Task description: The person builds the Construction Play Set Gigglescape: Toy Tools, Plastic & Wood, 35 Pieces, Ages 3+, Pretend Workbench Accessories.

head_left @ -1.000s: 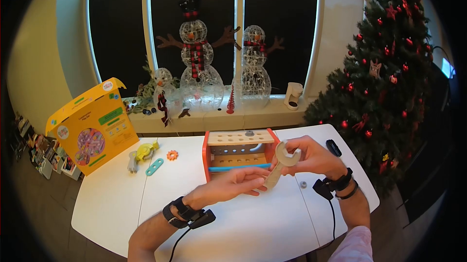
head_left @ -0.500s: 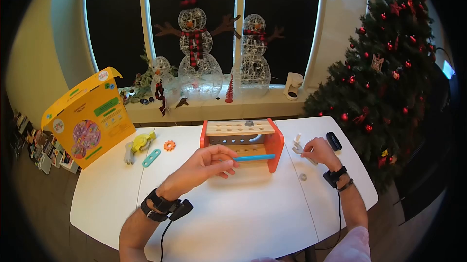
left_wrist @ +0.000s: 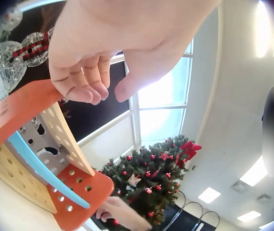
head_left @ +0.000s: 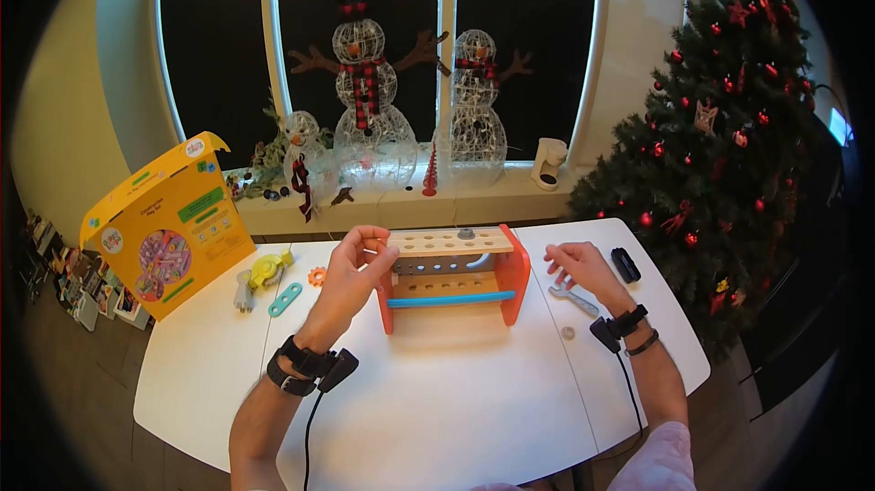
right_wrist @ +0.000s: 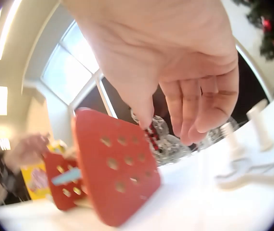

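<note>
My left hand (head_left: 357, 263) is at the upper left corner of a toy workbench (head_left: 451, 242) with a wooden pegboard top and orange end panels. In the left wrist view its fingers (left_wrist: 91, 91) bend loosely right at the top edge of the near orange panel (left_wrist: 24, 113), with a gap between them and the thumb. My right hand (head_left: 586, 269) hovers, relaxed and holding nothing, over a toy wrench (head_left: 574, 300) lying on the table. Two pale pegs (right_wrist: 260, 126) stand beside the wrench in the right wrist view.
A grey nut (head_left: 568, 333) and a black case (head_left: 625, 265) lie at the right of the white table (head_left: 428, 400). To the left are a teal slotted strip (head_left: 285, 299), an orange gear (head_left: 316, 277), a yellow-green toy piece (head_left: 270, 268) and a yellow box (head_left: 169, 227).
The wrench, held in both hands earlier, was set down on the right by my right hand, which has let go and risen. My left hand moved to the workbench's left end.
</note>
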Tool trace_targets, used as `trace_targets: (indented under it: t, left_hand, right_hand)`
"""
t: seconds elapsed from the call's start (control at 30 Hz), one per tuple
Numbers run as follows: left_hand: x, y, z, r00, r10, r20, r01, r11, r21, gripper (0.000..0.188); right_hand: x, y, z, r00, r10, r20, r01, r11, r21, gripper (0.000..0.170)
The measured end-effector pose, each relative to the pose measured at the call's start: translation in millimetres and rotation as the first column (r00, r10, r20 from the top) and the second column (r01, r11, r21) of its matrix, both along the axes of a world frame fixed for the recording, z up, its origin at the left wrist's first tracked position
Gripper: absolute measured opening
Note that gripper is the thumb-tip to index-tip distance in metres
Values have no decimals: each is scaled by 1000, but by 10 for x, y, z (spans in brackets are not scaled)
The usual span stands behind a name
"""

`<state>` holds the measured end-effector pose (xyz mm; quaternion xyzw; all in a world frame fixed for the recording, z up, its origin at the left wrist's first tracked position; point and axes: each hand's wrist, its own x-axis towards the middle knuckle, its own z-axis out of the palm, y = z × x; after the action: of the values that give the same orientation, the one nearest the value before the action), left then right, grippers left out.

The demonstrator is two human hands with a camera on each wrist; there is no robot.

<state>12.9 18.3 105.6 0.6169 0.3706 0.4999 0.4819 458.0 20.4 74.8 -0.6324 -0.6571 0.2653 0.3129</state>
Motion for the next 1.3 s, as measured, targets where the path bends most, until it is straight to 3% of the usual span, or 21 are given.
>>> trace_targets:
  t: [0.03,0.07,0.13,0.27,0.33,0.37,0.43,0.5,0.57,0.73,0.93,1.0,1.07,1.2,1.3]
  left_hand:
    - [15,38,-15,995,101,-20,-101,995,-3,34]
    - [17,80,-37,995,100,-23,-100,995,0,34]
    - [19,190,-96,976,212,-55,-212,977,-1,39]
    - [-16,440,-343,970,241,-17,-241,970,-22,40]
    - [-27,465,-396,972,221,-83,-233,955,-184,47]
    - [-61,457,-394,971,224,-81,-236,955,-179,47]
    - [-141,409,-361,999,1,-42,-19,908,-419,56]
    - [-170,406,-315,993,-64,-100,13,896,-445,61]
    - [-238,429,-376,988,-156,-10,139,907,-397,54]
    - [-290,239,-350,990,-143,10,138,929,-345,54]
    - [-397,-255,-193,986,-168,-1,160,943,-291,73]
    - [-425,-386,-177,981,-194,13,189,941,-281,76]
    - [-448,-506,-172,978,-210,4,203,940,-275,90]
    - [-466,-706,-144,981,-180,-72,153,948,-279,100]
    - [-488,-726,-198,979,-191,-68,166,949,-266,95]
  right_hand:
    - [-144,-8,117,942,-40,-333,-4,991,-132,68]
    - [-262,11,194,941,-41,-337,-4,992,-130,68]
    - [-464,29,304,921,-5,-389,-64,985,-163,89]
    - [-772,95,385,912,34,-408,-166,942,-292,98]
    - [-791,175,333,925,47,-376,-178,930,-322,99]
    - [-793,197,322,937,53,-344,-184,914,-361,100]
    - [-749,194,291,930,46,-365,-187,914,-361,92]
    - [-705,216,195,899,36,-436,-190,930,-315,81]
    - [-684,197,197,874,45,-484,-218,926,-308,76]
    - [-700,-42,236,841,85,-534,-257,932,-257,71]
    - [-758,-548,179,813,113,-571,-221,967,-124,85]
    - [-723,-635,111,808,223,-545,-284,958,-29,83]
    - [-717,-721,98,831,231,-507,-274,962,-11,82]
    - [-691,-815,21,836,244,-491,-271,962,16,74]
    - [-675,-838,-18,828,268,-492,-290,957,34,70]
